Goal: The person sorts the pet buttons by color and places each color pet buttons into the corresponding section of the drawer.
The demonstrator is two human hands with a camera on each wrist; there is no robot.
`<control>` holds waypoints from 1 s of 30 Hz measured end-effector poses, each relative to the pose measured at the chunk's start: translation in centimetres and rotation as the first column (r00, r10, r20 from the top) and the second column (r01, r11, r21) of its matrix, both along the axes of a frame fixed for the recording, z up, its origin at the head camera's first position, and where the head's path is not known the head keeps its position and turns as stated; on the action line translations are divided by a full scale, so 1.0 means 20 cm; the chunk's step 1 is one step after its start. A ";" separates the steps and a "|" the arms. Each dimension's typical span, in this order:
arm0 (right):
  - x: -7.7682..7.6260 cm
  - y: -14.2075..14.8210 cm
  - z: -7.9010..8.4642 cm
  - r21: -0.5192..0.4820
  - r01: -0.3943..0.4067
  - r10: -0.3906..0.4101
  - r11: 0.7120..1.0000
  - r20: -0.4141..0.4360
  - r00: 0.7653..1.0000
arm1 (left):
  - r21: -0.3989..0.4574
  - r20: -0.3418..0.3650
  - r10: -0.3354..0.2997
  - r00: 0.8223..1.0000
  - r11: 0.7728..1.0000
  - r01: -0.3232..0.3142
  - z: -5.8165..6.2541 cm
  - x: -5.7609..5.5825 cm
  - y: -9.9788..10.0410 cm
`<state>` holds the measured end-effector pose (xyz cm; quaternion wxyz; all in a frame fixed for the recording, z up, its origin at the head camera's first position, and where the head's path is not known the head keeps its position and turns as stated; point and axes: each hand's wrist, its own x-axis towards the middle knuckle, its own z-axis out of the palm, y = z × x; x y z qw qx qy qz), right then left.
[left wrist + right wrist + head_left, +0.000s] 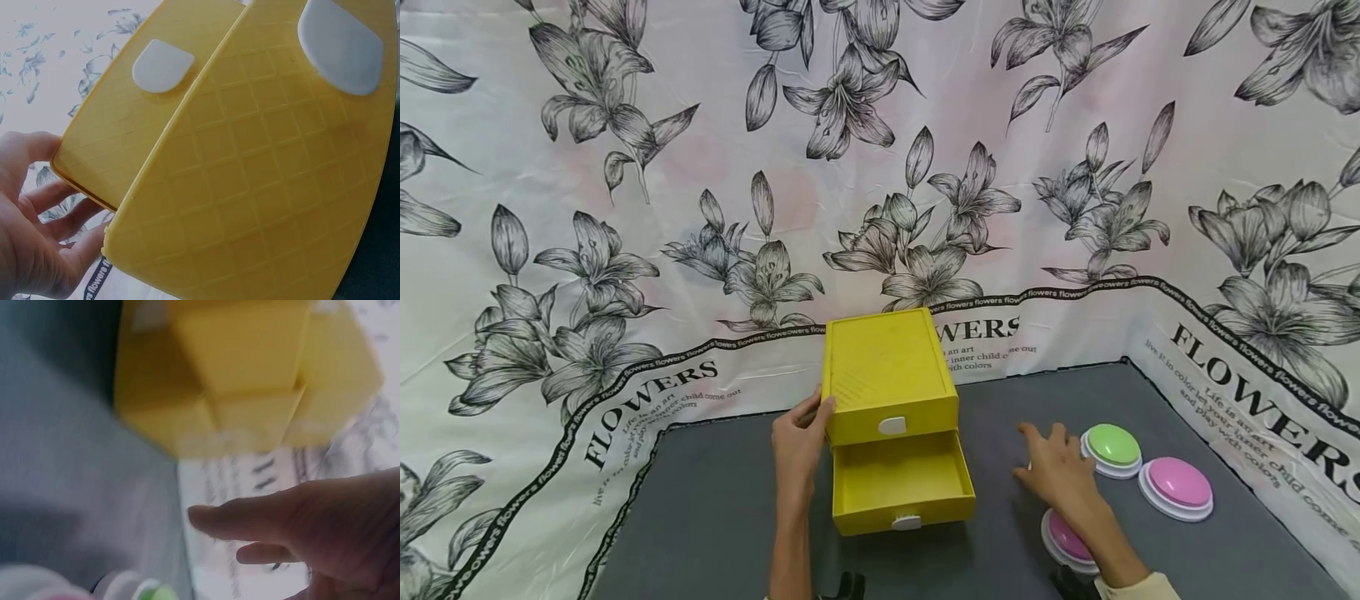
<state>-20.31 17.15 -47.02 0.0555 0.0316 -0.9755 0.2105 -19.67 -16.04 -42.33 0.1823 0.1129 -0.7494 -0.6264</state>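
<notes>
A yellow two-drawer box (891, 362) stands on the dark table, white tabs on its drawer fronts. Its lower drawer (904, 483) is pulled out, with only the bare yellow inside showing. My left hand (801, 433) holds the box at its left side near the upper front corner; in the left wrist view the thumb touches the edge beside the upper drawer front (125, 125). Right of the box, my right hand (1063, 471) hovers with spread fingers and holds nothing. Beside it are a green-topped round push button (1112, 446) and, partly under the forearm, a magenta one (1067, 537).
A pink-topped button (1180, 483) with a white base sits farther right on the table. Behind and along the sides hangs a white cloth (700, 275) printed with flowers. The dark table (722, 500) extends left of the box.
</notes>
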 end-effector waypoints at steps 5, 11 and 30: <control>-0.06 0.11 -0.07 -0.030 -0.013 0.017 0.999 0.107 0.994 | -0.007 0.003 -0.011 1.000 1.000 0.011 -0.01 0.00 -0.01; -0.09 0.16 -0.10 -0.035 -0.030 0.036 0.999 0.192 0.981 | -0.008 0.000 -0.007 1.000 1.000 0.007 0.00 -0.01 -0.01; -0.11 0.16 -0.16 -0.014 -0.038 0.040 0.999 0.188 0.981 | -0.015 -0.006 -0.013 1.000 1.000 0.013 -0.01 -0.01 -0.02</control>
